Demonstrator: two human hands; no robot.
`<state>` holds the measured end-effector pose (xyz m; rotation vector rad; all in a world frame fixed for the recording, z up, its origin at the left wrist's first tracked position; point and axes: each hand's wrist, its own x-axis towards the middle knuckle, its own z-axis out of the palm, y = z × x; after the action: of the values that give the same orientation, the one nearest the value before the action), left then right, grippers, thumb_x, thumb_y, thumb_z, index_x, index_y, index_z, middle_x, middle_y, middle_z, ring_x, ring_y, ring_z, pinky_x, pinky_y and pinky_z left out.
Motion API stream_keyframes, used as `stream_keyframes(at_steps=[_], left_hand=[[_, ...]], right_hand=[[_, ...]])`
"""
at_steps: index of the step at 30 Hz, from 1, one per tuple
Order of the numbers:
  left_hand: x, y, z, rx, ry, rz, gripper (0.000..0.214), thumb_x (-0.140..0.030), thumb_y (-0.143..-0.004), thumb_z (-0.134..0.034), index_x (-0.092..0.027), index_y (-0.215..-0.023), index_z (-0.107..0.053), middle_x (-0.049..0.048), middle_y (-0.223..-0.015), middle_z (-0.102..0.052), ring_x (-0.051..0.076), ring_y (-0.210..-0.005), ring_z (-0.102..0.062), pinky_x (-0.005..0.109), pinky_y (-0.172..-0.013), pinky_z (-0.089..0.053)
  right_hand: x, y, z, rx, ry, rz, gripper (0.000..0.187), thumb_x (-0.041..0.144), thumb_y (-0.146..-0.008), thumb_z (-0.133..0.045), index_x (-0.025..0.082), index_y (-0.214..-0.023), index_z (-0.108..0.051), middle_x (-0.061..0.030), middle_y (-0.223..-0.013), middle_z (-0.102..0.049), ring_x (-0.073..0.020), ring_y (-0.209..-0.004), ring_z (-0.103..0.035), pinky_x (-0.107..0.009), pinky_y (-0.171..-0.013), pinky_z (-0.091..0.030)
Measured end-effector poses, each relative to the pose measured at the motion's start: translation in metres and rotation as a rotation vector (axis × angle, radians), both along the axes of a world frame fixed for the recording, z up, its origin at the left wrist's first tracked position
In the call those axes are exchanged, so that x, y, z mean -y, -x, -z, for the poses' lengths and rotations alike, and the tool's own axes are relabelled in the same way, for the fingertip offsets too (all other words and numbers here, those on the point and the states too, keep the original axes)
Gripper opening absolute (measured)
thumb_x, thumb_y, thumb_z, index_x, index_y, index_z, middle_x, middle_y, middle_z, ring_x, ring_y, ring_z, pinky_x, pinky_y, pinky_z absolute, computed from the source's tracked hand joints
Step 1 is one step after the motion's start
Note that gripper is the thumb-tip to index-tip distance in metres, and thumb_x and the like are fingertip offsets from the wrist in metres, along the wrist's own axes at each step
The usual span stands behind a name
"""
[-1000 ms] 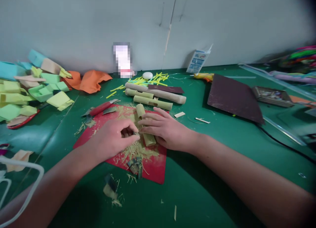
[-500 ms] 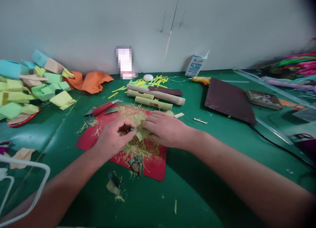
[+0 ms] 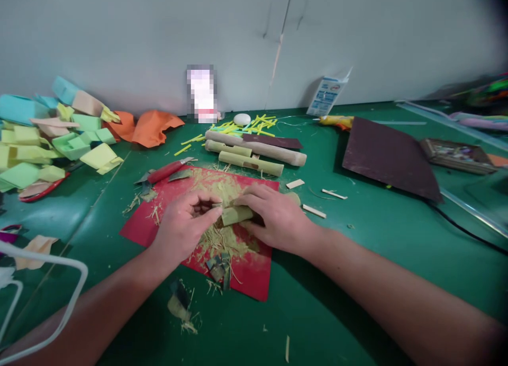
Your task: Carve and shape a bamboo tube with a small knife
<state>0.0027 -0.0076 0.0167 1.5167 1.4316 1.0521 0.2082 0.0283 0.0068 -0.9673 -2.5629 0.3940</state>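
A pale bamboo tube lies at a slight tilt above a red sheet covered in dust and shavings. My right hand is wrapped over the tube from above, fingers closed round it, covering its middle. At the tube's left end my left hand pinches thumb and fingertips together; whatever is between them is too small to name. Dark torn scraps rest near the sheet's front edge. A red-handled knife lies on its upper left corner.
Behind the sheet lie bamboo tubes, yellow strips and a white egg-shaped object. Folded paper pieces are heaped at left. A dark brown sheet stands right. A white wire frame juts in at lower left.
My view has shifted slightly, so things at the right sit further right. The bamboo tube has turned in my right hand, and its rounded left end shows more clearly.
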Motion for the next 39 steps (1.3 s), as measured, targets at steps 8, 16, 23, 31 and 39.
stream_keyframes(at_steps=[8,16,23,31,39], left_hand=[[-0.002,0.0,0.001,-0.095,0.0,0.073,0.019,-0.021,-0.073,-0.071,-0.019,-0.092,-0.066,0.0011,-0.08,-0.069,0.013,-0.069,-0.065,0.025,-0.062,-0.055],[-0.003,0.003,0.005,-0.197,-0.134,0.11,0.007,-0.024,-0.078,-0.069,-0.018,-0.078,-0.065,0.0032,-0.093,-0.068,0.016,-0.086,-0.064,0.028,-0.074,-0.053],[-0.004,0.004,0.004,-0.222,-0.143,0.127,0.011,-0.028,-0.084,-0.064,-0.019,-0.09,-0.067,0.0031,-0.097,-0.07,0.016,-0.088,-0.065,0.027,-0.075,-0.054],[-0.001,0.009,0.001,-0.453,-0.314,-0.008,0.014,-0.027,-0.081,-0.068,-0.022,-0.094,-0.068,0.0002,-0.087,-0.072,0.014,-0.075,-0.066,0.024,-0.071,-0.054],[-0.008,0.011,0.003,-0.432,-0.412,0.152,0.009,-0.019,-0.082,-0.067,-0.021,-0.091,-0.07,0.0003,-0.089,-0.072,0.013,-0.082,-0.066,0.022,-0.074,-0.053]], right_hand=[[-0.003,0.0,0.001,0.015,0.013,0.016,0.029,0.02,-0.079,-0.06,0.017,-0.108,-0.061,-0.0095,-0.104,-0.062,-0.0239,-0.097,-0.056,-0.034,-0.078,-0.044],[-0.003,0.001,-0.001,0.032,0.039,0.027,0.031,0.02,-0.079,-0.06,0.016,-0.109,-0.062,-0.0096,-0.103,-0.062,-0.024,-0.096,-0.056,-0.034,-0.078,-0.044],[-0.003,0.001,0.0,0.018,0.029,0.02,0.031,0.02,-0.078,-0.06,0.016,-0.109,-0.062,-0.0097,-0.104,-0.063,-0.024,-0.097,-0.055,-0.034,-0.078,-0.044],[-0.003,0.001,0.0,0.024,0.024,0.024,0.03,0.022,-0.079,-0.062,0.016,-0.108,-0.062,-0.0087,-0.103,-0.062,-0.0232,-0.095,-0.056,-0.033,-0.076,-0.043],[-0.003,0.001,0.0,0.026,0.009,0.027,0.03,0.022,-0.079,-0.063,0.014,-0.107,-0.063,-0.0085,-0.102,-0.062,-0.0227,-0.095,-0.056,-0.032,-0.075,-0.042]])
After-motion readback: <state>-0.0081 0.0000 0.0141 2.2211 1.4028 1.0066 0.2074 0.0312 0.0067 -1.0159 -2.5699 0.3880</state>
